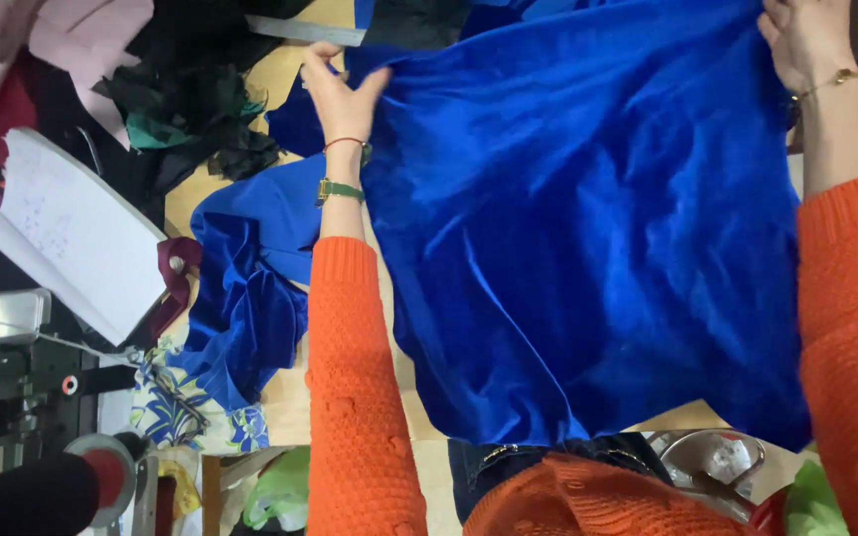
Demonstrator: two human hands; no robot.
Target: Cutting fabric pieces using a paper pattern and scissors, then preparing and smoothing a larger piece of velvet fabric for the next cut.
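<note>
1. Large sheet of bright blue velvet-like fabric (588, 228): spread over the middle and right of the wooden worktop (285, 392), hanging over its near edge against the person's lap; held up along its far edge by both hands.
2. Left hand (342, 94): closed on the far left corner of the blue sheet, fingers pinched over the cloth; a thin red cord and a green-strapped watch (338, 190) are worn at the wrist, an orange knitted sleeve (355, 397) below.
3. Right hand (804, 40): closed over the far right edge of the same sheet, near the top right of the view; a thin gold bracelet (831, 81) is worn at the wrist.
4. Second bundle of blue fabric (245, 298): crumpled at the left of the worktop, just beside the left forearm.
5. Heap of dark green and black scraps (196, 109): lodged at the far left corner.
6. White open notebook (76, 233): laid tilted at the left edge.
7. Floral printed cloth (176, 412): seen at the near left, below the blue bundle.
8. Metal bowl (712, 462): seen at the near right, partly hidden by the sheet.
</note>
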